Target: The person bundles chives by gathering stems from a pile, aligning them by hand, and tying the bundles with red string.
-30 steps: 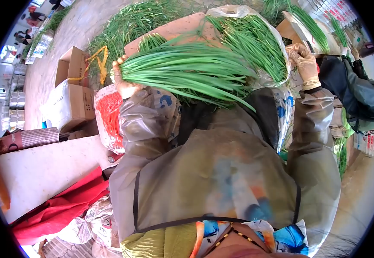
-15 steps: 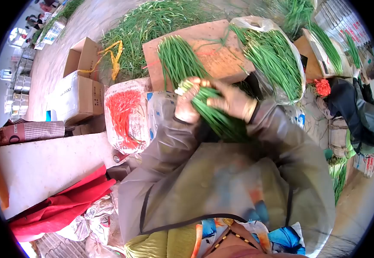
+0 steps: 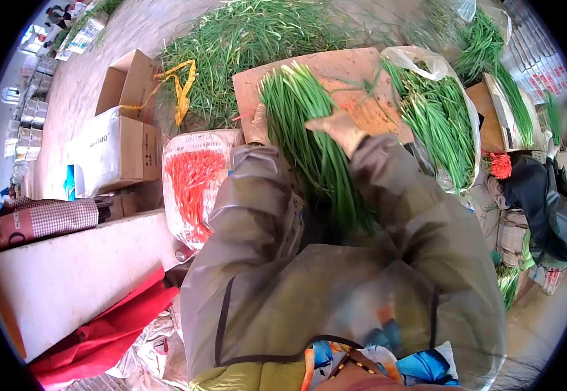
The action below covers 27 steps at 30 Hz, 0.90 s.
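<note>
Centrally, a pale-ended bundle of slender green stalks point(image 3: 296, 117) crosses the near edge of a reddish-brown wooden board point(image 3: 382, 114); left hand point(image 3: 258, 128) and right hand point(image 3: 340, 129) flank it, their grip indeterminable.

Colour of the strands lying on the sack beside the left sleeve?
The strands are bright red-orange, seen best in the head view.

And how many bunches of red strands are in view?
2: a large red bunch on the pale sack at left, a smaller red bunch toward the right. Others may be hidden.
</note>
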Tool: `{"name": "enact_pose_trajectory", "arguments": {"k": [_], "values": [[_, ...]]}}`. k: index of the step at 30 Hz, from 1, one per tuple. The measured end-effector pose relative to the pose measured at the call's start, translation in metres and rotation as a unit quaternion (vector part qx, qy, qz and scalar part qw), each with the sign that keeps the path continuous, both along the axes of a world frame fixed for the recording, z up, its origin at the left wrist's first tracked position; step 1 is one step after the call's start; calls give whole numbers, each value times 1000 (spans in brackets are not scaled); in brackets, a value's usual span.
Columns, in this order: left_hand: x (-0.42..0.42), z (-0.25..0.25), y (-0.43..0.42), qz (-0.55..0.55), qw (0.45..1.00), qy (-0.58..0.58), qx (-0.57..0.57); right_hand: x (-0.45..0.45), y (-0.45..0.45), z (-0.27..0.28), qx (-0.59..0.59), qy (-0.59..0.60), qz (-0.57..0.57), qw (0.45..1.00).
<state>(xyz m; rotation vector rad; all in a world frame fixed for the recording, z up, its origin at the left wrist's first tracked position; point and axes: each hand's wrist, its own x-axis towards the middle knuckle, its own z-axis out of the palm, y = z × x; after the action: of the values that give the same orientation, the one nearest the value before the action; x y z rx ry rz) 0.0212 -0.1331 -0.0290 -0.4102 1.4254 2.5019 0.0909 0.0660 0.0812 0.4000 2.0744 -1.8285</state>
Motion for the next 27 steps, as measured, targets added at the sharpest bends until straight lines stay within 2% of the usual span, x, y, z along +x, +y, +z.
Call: {"name": "enact_pose_trajectory", "arguments": {"k": [2, 3, 4, 5, 6, 8, 9, 10, 11, 12, 13, 14, 16, 17, 18, 19, 20, 21, 22, 23, 24, 26, 27], "values": [[-25, -24, -7, 27, 991, 39, -122, -47, -16, -31, 41, 29, -11, 999], [-27, -6, -1, 26, 991, 39, -123, -59, -30, -36, 120, 49, -31, 991], [-24, 11, 7, 20, 964, 33, -262, -70, -42, -40, 199, 69, -50, 976], [-21, 22, 12, 14, 944, 29, -330, -76, -50, -37, 308, -14, -1, 951], [-18, 32, 17, 8, 918, 23, -396, -76, -58, -48, 308, -17, -2, 951], [-20, 44, 23, -53, 829, 181, -527, -73, -74, -68, 415, 33, -32, 908], [-16, 65, 29, -78, 826, 162, -535, -73, -76, -71, 396, 31, -34, 917], [-20, 55, 33, -87, 827, 162, -531, -72, -74, -73, 398, 23, -39, 916], [-26, 37, 35, -125, 827, 104, -538, -70, -71, -78, 364, 50, -27, 930], [-30, 11, 31, -208, 740, 172, -617, -67, -64, -81, 332, 76, -18, 940], [-35, -17, 27, -267, 638, 250, -677, -54, -54, -88, 375, 164, 39, 912], [-33, -6, 36, -238, 705, 161, -649, -29, -39, -52, 345, 174, 61, 921], [-28, 20, 55, -125, 818, -10, -562, 8, -5, -53, 307, 226, 44, 923], [-29, 1, 57, -67, 773, 24, -631, 19, 21, -59, 317, 278, 41, 906], [-26, 0, 58, -28, 781, 78, -619, 31, 55, -67, 325, 330, 42, 885], [-22, 3, 60, -13, 799, 98, -593, 44, 93, -71, 284, 365, -17, 886], [-20, 9, 62, 5, 815, 118, -567, 48, 129, -57, 262, 238, -83, 931], [-20, 14, 60, 2, 814, 119, -568, 53, 165, -41, 234, 108, -153, 954], [-21, 19, 56, -30, 848, 137, -510, 55, 193, -25, 321, 122, -161, 925], [-19, 25, 56, -61, 877, 155, -451, 53, 221, -25, 512, 83, -132, 845], [-12, 33, 59, -60, 875, 156, -454, 49, 241, -39, 581, 52, -113, 804], [-1, 47, 68, -49, 824, 162, -541, 35, 258, -51, 620, 59, -48, 781], [0, 38, 67, -24, 827, 199, -525, 25, 265, -51, 603, 74, -31, 794]]}}
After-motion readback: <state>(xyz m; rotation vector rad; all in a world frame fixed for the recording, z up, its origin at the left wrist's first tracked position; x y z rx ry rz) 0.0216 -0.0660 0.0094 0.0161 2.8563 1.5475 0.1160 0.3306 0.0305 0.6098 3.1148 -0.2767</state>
